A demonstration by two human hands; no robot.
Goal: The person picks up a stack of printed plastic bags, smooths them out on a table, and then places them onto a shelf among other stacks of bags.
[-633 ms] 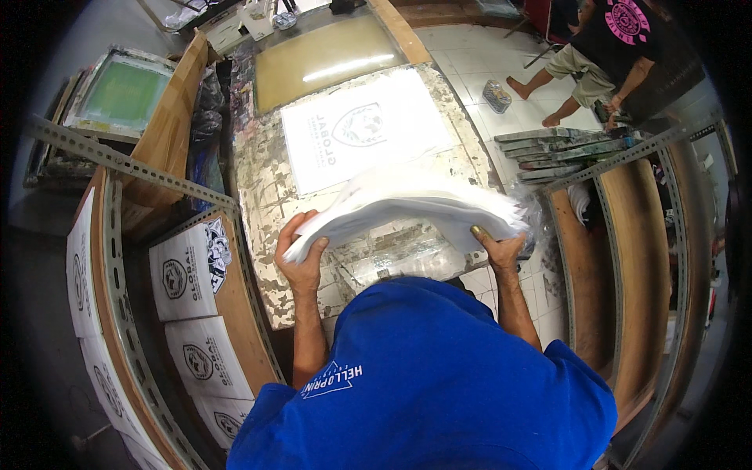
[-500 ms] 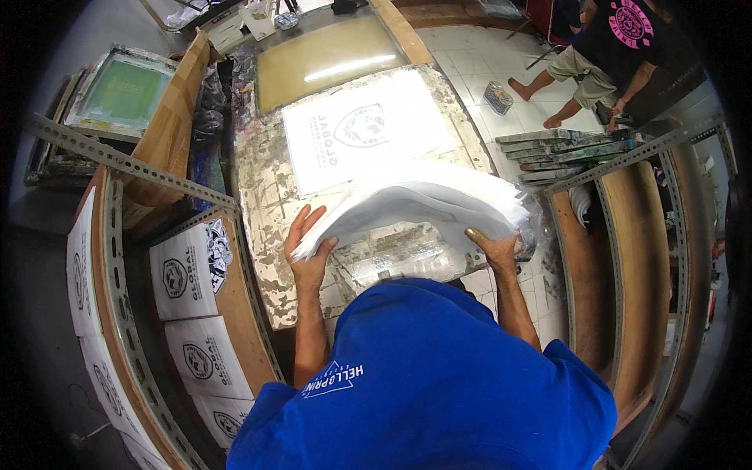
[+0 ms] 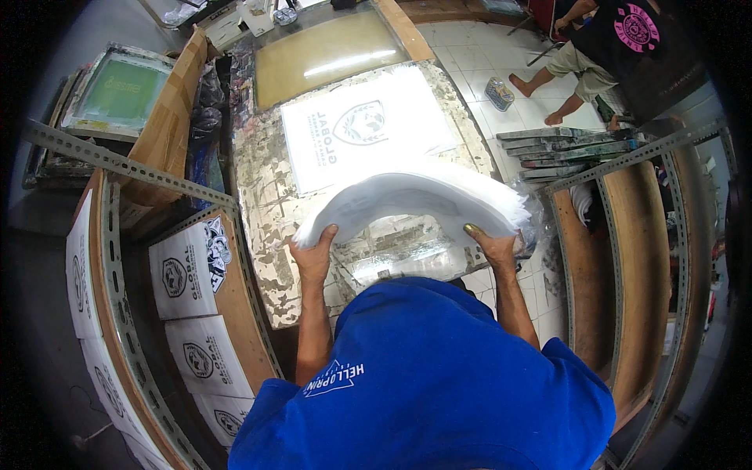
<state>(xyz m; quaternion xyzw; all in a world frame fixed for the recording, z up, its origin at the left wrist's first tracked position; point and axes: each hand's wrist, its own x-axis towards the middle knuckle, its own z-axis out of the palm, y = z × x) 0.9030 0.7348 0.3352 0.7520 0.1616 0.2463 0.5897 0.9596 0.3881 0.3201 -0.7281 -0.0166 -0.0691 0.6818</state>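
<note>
Between my two hands a thick stack of white sheets [image 3: 419, 188] bows upward in an arch over the near part of the worn, paint-flaked table [image 3: 270, 235]. My left hand [image 3: 315, 254] grips its left end, thumb on the near face and fingers hidden behind. At the right end my right hand [image 3: 493, 244] pinches it the same way; that thumb has a gold-coloured stain. Just beyond the stack lies a white sheet [image 3: 313, 137] printed with a dark shield emblem and lettering, flat on the table.
A framed printing screen [image 3: 329, 63] covers the table's far end. Slotted-metal shelving stands on both sides; printed white sheets [image 3: 196, 270] lie on the left shelves, bare boards [image 3: 636, 258] on the right. Dark frames [image 3: 560, 145] are piled at right, near a seated person [image 3: 619, 47].
My left fingers, spread apart before, have closed behind the stack. Its left end has gathered into a neater edge, and the arch is more even. My right hand has barely moved.
</note>
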